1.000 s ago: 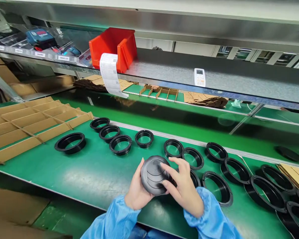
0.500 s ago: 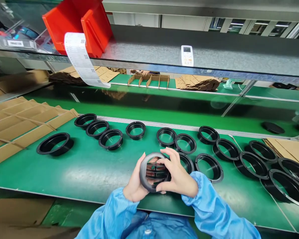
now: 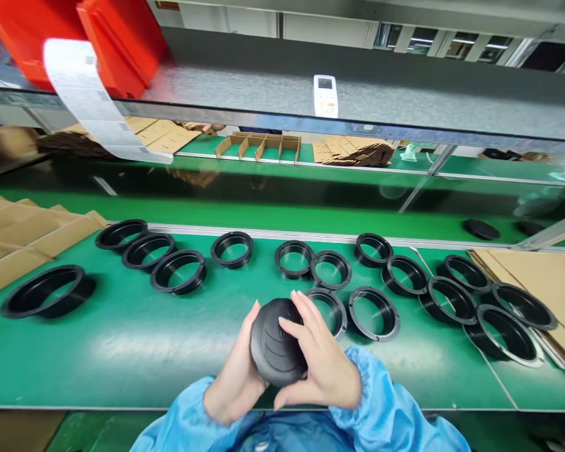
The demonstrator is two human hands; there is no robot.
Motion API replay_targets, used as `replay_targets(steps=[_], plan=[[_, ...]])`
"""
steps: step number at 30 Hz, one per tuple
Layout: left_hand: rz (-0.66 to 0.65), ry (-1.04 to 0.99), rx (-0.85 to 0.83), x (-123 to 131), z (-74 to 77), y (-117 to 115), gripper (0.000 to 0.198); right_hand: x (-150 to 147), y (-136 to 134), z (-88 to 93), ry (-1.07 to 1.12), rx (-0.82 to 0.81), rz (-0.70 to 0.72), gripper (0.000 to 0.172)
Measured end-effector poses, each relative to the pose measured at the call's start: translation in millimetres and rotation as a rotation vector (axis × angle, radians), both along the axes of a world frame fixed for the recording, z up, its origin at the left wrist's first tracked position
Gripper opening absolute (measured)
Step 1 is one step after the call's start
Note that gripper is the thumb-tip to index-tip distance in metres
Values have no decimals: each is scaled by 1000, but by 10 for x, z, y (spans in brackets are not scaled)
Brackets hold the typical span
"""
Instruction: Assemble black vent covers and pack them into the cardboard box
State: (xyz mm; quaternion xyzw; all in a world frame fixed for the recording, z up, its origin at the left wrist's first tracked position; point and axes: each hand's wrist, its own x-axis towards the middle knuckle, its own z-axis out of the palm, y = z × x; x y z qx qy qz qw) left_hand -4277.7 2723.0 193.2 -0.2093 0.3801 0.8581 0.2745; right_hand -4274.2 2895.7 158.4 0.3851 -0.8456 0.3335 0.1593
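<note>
Round black cap (image 3: 275,345) — ridged, domed.

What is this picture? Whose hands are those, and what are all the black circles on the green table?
The picture comes from a small camera worn on a person's head, so you look down just as they do. There is no machine: the two hands in blue sleeves belong to that person. The left hand and the right hand together hold a round black plastic cap above the green table. On the table lie many black plastic rings, open in the middle. Brown cardboard sheets lie at both ends. On the shelf above sit a red plastic bin and a small white remote control.
</note>
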Motion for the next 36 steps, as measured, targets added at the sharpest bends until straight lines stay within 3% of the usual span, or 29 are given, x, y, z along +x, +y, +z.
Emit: replay_targets(steps=[3,5,8,10,12,14,18,22,26,30,33,36], plan=[[-148,109,-151,36,-5,65,62,51,95,109,-133,-64,13,106],[-229,302,-340,-33,-60,96,73,47,222,181,-169,-101,-46,108],[-154,651,-736,-226,-270,160,62,-13,447,204,-134,-59,-369,102],[-70,762,-880,-339,-456,227,47,-63,561,149,-93,65,-558,100],[-85,756,-825,-398,-609,293,49,-96,614,61,-54,201,-595,104],[-152,689,-677,-407,-678,315,50,-106,603,-23,-15,287,-544,108],[-160,573,-515,-348,-602,116,44,-107,442,-87,-1,329,-435,111],[-94,510,-510,-262,-503,-227,40,-175,172,-99,3,349,-337,113],[-48,479,-539,-173,-509,-439,36,-255,-79,-149,-6,422,-263,115],[8,460,-612,-154,-545,-597,41,-246,-142,15,15,460,-183,99],[76,462,-635,-204,-555,-712,39,-219,-150,214,103,341,-252,93],[160,462,-631,-180,-545,-709,34,-184,-180,166,186,311,-274,90]])
